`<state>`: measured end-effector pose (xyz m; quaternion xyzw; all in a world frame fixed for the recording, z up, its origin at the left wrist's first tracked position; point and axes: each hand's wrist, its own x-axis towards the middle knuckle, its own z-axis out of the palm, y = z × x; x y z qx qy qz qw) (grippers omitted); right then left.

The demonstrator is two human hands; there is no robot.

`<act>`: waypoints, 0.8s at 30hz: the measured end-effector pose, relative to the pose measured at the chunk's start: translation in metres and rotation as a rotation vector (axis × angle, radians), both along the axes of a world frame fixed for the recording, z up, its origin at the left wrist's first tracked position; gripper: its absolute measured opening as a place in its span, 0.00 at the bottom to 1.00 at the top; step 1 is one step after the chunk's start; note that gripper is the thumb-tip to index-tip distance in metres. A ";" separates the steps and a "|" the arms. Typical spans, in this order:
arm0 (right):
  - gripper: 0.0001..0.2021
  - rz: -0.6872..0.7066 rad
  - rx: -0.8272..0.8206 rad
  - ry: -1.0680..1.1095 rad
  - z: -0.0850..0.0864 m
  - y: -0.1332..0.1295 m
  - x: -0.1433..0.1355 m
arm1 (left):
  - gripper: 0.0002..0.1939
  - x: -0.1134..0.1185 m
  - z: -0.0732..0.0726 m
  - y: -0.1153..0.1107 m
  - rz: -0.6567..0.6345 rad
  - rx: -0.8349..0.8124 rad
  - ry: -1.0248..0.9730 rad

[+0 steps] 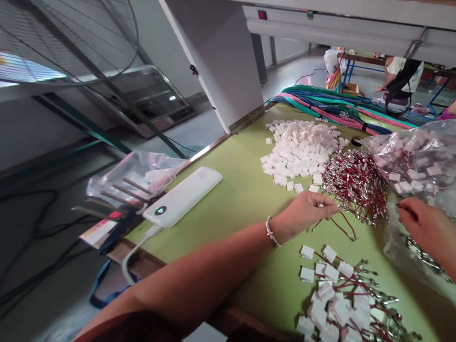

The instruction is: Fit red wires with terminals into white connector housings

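Observation:
My left hand (306,214), with a bracelet at the wrist, pinches short red wires (345,230) with metal ends just above the green tabletop (240,223). Beside its fingertips rises a tangled heap of red wires with metal terminals (355,184). My right hand (432,225) is curled closed over a clear plastic bag (396,231); whatever its fingers hold is hidden. Below both hands lies a pile of white connector housings with red wires (336,310) attached. A large heap of loose white housings (304,148) sits behind the wire heap.
A white power bank (186,196) with a cable lies at the table's left edge, near a crumpled clear bag (136,171). Long bundled coloured cables (338,108) run along the back. Another clear bag of housings (430,153) is on the right. A person's hand (382,88) shows far behind.

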<state>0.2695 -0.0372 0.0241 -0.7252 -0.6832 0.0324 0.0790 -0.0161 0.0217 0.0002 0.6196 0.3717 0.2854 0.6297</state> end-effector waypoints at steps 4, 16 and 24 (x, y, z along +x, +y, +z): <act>0.11 0.298 0.168 0.455 -0.004 -0.015 -0.057 | 0.08 0.004 -0.007 -0.004 -0.069 0.261 0.024; 0.11 0.409 0.045 0.574 -0.015 -0.019 -0.080 | 0.10 0.000 -0.005 -0.010 -0.220 0.744 0.259; 0.12 0.221 -0.056 0.708 -0.013 -0.019 -0.087 | 0.13 0.004 -0.003 -0.012 -0.244 0.982 0.340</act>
